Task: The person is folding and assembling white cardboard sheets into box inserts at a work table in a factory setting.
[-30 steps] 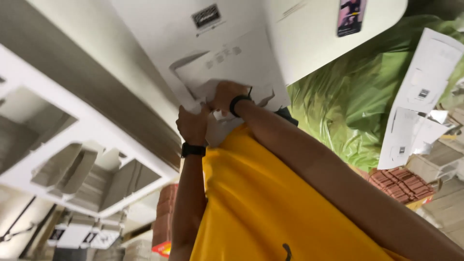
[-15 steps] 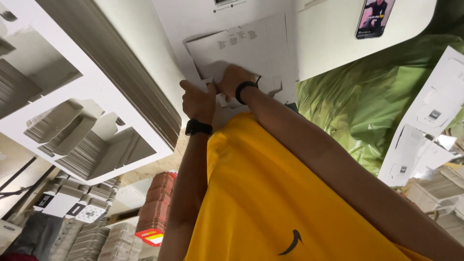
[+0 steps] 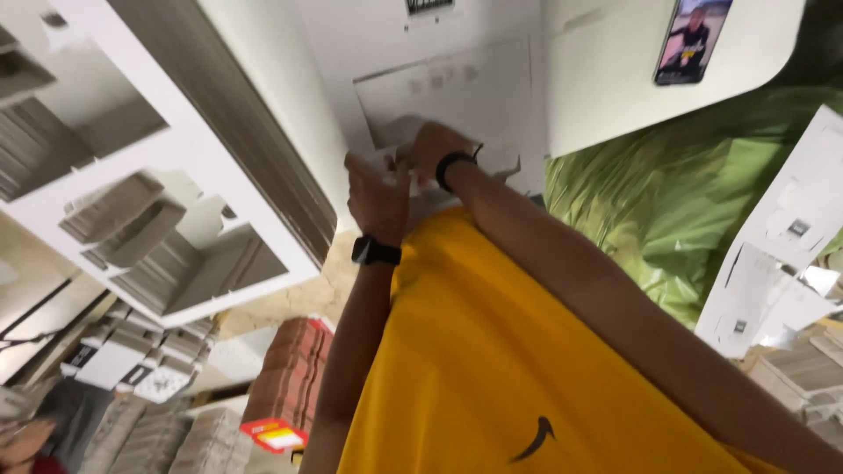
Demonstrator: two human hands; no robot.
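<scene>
Head view: our left hand (image 3: 378, 197) and right hand (image 3: 432, 149) meet, pinching a white printed sheet (image 3: 457, 96) on the white table (image 3: 606, 79), seemingly to fold it; phone (image 3: 691, 39) nearby.

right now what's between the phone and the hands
In the head view, only bare white table lies between the phone and the right hand; the white sheet sits nearer the hands.

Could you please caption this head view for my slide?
Left hand and right hand press white paper sheets on a white table.
</scene>
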